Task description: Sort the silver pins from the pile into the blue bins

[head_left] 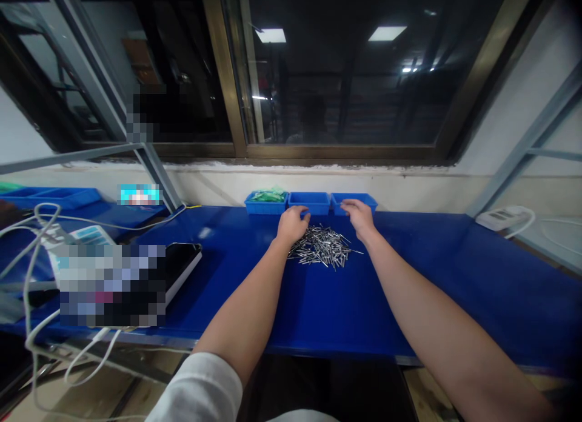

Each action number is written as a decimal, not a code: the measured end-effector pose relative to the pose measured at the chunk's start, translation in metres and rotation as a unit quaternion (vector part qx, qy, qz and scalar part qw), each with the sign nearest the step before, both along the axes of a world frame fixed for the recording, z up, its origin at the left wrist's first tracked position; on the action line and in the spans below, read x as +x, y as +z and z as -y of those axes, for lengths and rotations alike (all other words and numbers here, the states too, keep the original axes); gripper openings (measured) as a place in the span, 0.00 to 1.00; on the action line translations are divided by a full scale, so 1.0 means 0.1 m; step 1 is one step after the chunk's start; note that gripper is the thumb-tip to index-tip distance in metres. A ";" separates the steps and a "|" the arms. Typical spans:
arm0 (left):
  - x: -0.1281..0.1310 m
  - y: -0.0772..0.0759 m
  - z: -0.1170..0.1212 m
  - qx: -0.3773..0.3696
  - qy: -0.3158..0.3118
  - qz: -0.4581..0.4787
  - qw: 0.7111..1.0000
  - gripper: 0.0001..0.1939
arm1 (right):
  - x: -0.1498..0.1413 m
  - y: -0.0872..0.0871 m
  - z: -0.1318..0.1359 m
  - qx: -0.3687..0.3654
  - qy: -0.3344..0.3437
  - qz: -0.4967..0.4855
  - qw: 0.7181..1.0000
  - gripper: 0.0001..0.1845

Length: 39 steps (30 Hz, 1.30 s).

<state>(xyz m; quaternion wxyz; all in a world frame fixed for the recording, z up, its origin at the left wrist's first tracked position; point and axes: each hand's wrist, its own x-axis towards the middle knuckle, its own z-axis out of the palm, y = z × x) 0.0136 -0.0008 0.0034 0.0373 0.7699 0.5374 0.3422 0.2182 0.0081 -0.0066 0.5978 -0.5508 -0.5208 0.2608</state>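
A loose pile of thin metal pins [321, 247] lies on the blue tabletop [327, 313]. My left hand [292, 225] is at the pile's far left edge, just in front of the middle blue bin [313, 196]. Its fingers are curled in toward the thumb; anything between them is too small to make out. Beyond the pile's right side, my right hand [361, 217] reaches to the front rim of the right blue bin [367, 199]. Its fingers are stretched out to the left, slightly apart, and no object shows in them.
Green plastic packets [269, 195] fill the left blue bin [254, 208]. A dark-screened device [182, 258], partly blurred, lies left among white cables [31, 276]. Another blue tray [68, 196] stands far left. A white power strip [504, 217] is at the right, below the window [364, 76].
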 end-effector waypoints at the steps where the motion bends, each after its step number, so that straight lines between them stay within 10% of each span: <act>1: -0.01 0.00 -0.01 -0.004 0.015 -0.003 1.000 0.16 | 0.02 -0.01 -0.02 -0.008 0.022 -0.031 0.999 0.24; 6: -0.07 -0.03 -0.04 -0.068 0.087 -0.038 0.993 0.21 | 0.11 -0.10 -0.03 -0.051 0.044 -0.049 0.997 0.39; 15: -0.10 -0.22 -0.08 -0.160 0.018 -0.133 0.978 0.37 | -0.05 -0.18 0.06 -0.067 0.062 0.371 0.924 0.21; 22: -0.08 -0.26 -0.09 -0.159 0.001 -0.164 0.974 0.41 | -0.13 -0.15 0.13 -0.059 0.113 0.381 0.916 0.09; 32: -0.05 -0.20 -0.05 -0.122 0.002 -0.146 0.982 0.33 | -0.16 -0.14 0.14 -0.045 0.076 0.383 0.919 0.09; 39: 0.11 -0.05 0.09 0.031 -0.158 -0.069 0.984 0.15 | -0.24 -0.02 0.21 0.030 0.083 0.404 0.911 0.19</act>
